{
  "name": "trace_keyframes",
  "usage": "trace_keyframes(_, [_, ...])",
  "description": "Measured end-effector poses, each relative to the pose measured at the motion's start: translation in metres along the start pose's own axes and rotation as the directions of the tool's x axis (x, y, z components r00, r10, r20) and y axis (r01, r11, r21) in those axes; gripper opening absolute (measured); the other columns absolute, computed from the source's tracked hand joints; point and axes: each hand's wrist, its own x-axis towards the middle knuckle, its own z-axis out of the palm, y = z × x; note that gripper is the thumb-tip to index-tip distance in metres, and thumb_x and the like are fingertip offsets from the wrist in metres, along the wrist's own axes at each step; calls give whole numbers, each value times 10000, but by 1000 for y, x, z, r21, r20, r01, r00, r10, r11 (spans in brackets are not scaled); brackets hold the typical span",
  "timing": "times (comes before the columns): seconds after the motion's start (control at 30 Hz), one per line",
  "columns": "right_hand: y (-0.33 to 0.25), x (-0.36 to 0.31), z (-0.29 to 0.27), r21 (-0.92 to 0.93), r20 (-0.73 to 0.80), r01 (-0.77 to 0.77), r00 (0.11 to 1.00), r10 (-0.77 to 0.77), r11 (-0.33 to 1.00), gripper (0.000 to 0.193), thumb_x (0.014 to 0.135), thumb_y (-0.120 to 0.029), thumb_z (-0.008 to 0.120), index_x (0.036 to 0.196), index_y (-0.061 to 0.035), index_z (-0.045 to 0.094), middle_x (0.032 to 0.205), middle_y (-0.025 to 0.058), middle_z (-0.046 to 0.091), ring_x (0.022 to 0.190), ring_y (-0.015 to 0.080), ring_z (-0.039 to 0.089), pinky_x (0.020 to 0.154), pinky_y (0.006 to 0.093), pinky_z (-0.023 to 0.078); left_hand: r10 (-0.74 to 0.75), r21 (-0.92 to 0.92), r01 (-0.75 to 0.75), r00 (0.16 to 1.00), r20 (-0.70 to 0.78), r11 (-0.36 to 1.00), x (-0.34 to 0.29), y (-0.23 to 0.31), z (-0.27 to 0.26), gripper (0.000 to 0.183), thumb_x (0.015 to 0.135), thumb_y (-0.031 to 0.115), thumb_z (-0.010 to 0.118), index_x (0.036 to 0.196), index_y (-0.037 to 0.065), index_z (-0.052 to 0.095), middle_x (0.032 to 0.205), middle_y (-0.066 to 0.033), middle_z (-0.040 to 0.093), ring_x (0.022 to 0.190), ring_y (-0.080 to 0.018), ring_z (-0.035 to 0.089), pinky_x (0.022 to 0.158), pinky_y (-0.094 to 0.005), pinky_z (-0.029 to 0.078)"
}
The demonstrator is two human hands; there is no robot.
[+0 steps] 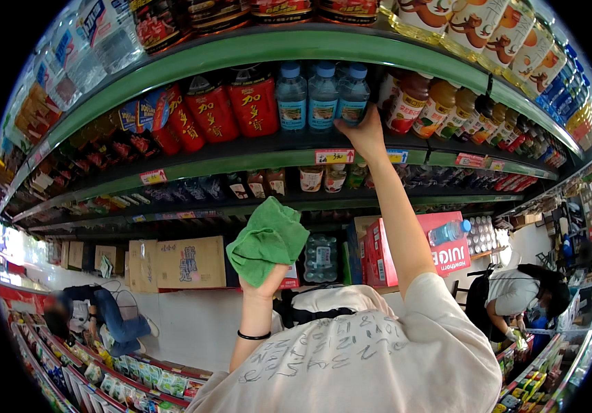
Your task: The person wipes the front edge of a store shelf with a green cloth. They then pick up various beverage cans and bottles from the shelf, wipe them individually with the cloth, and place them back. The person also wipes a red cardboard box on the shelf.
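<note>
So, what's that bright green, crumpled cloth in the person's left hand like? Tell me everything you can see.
The bright green, crumpled cloth looks soft and matte, like a towel-type fabric, with no print that I can see. It is bunched in uneven folds, its edges loose, and covers most of the bare left hand, hiding the fingers. It is raised in front of the lower shelves, with nothing but that hand visibly touching it. Whether it is damp or dirty, I can't tell.

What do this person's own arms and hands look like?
The left hand and right hand are ungloved. A thin black band circles the left wrist. The pale beige shirt has short sleeves and dark, handwriting-like markings.
</note>
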Motion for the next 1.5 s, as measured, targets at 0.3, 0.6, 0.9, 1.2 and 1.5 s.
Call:
trace_keyframes(0.3, [-14, -12, -4, 32, -110, -51, 992, 54, 998, 721, 662, -142, 853, 1234, 13, 442, 1202, 225, 543, 1127, 390, 560, 923, 457, 471, 48, -22, -46, 993, 109, 999, 12, 15, 9, 550, 970, 322, 497, 1455, 68, 443, 1536, -108, 410, 1429, -316, 354, 1222, -497, 195])
trace_keyframes(0.6, [-93, -95, -61, 343, -37, -22, 999, 37, 939, 710, 755, -190, 811, 1310, 2, 412, 1164, 117, 588, 1024, 208, 610, 893, 373, 506, -25, -21, 30, 977, 210, 999, 49, -10, 40, 554, 997, 337, 454, 1483, 78, 401, 1546, -116, 386, 1428, -314, 347, 1216, -504, 200])
trace_keyframes(0.9, [-90, -165, -61, 607, 706, -687, 697, 125, 400, 793, 709, -242, 763, 1370, 43, 432, 1233, 151, 601, 975, 219, 660, 907, 349, 511, -231, -110, 254, 955, 187, 961, 74, -38, 21, 531, 968, 291, 544, 1441, 75, 433, 1460, -117, 480, 1338, -294, 461, 1135, -460, 356])
trace_keyframes(1.2, [-117, -188, -84, 451, 885, -833, 464, -39, 319, 797, 742, -224, 786, 1396, 23, 403, 1253, 144, 618, 1077, 196, 622, 969, 349, 487, -74, 498, -89, 951, 299, 863, 82, -44, -39, 556, 961, 427, 579, 1371, 60, 498, 1300, -115, 604, 1170, -245, 598, 1025, -425, 482])
trace_keyframes(1.5, [-115, -197, -68, -173, 366, -66, 922, 127, 983, 734, 699, -215, 825, 1268, 51, 445, 1043, 254, 595, 932, 421, 633, 753, 476, 533, -61, 479, -29, 983, 172, 878, 62, -74, 38, 779, 967, 677, 366, 1416, 45, 449, 1357, -125, 564, 1210, -229, 571, 1020, -387, 474])
